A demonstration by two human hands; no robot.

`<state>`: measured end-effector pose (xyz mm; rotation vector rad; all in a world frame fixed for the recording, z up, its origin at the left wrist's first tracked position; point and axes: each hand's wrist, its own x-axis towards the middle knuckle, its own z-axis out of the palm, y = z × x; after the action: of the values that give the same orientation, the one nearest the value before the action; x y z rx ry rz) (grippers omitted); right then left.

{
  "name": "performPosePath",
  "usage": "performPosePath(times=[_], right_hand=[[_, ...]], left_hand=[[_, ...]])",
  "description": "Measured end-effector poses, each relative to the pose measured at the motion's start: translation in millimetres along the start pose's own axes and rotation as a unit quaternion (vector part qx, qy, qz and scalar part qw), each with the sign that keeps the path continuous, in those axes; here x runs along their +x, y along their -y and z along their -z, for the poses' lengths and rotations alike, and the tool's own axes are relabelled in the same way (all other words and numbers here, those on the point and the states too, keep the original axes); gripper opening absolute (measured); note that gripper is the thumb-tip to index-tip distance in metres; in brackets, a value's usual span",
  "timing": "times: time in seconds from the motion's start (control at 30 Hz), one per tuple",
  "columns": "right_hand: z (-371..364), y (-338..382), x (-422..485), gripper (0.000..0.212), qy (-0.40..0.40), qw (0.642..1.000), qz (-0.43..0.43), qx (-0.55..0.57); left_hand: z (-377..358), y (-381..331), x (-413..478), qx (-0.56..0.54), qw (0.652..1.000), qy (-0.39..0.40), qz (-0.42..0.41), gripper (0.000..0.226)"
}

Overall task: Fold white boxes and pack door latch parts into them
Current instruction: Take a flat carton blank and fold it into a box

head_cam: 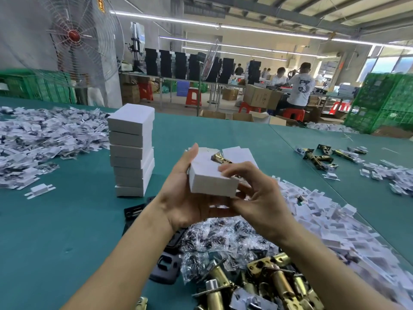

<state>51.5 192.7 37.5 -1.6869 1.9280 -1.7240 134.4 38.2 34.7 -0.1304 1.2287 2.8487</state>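
Observation:
I hold a small white box (210, 180) above the green table (67, 220). Its lid flap stands open at the far side, and a brass door latch (220, 158) sticks out of the top. My left hand (190, 198) cups the box from below and the left, thumb up along its side. My right hand (252, 191) grips the box's right end, with its fingers curled over the top edge. A stack of closed white boxes (131, 151) stands to the left.
Brass latches (268, 285) and bagged screws (223, 238) lie near me, beside black plates (165, 262). Flat white box blanks (324, 220) are heaped on the right and more (40, 139) on the left. More latches (321, 156) lie far right. Workers sit beyond the table.

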Motion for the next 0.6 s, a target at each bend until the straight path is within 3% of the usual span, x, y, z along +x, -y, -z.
performPosePath(times=[0.1,0.2,0.27,0.33,0.43,0.6], right_hand=[[10,-6,-5,0.059,0.03,0.992,-0.037,-0.116],[25,-12,-13,0.069,0.058,0.976,-0.102,-0.182],[34,-16,-21,0.055,0.068,0.965,-0.142,-0.208],[40,-20,-29,0.026,0.105,0.949,-0.169,-0.246],[44,-23,-41,0.003,0.189,0.926,-0.207,-0.253],[35,-19,-52,0.021,0.253,0.918,-0.214,-0.219]], left_hand=[[-3,3,0,0.035,0.998,-0.043,-0.024,0.056],[-9,7,-2,0.085,0.992,-0.072,-0.053,0.055],[-12,8,-4,0.095,0.988,-0.101,-0.069,0.072],[-11,9,-2,0.12,0.974,-0.162,-0.099,0.081],[-7,10,4,0.184,0.938,-0.235,-0.174,0.066],[2,13,11,0.242,0.898,-0.29,-0.225,0.037]])
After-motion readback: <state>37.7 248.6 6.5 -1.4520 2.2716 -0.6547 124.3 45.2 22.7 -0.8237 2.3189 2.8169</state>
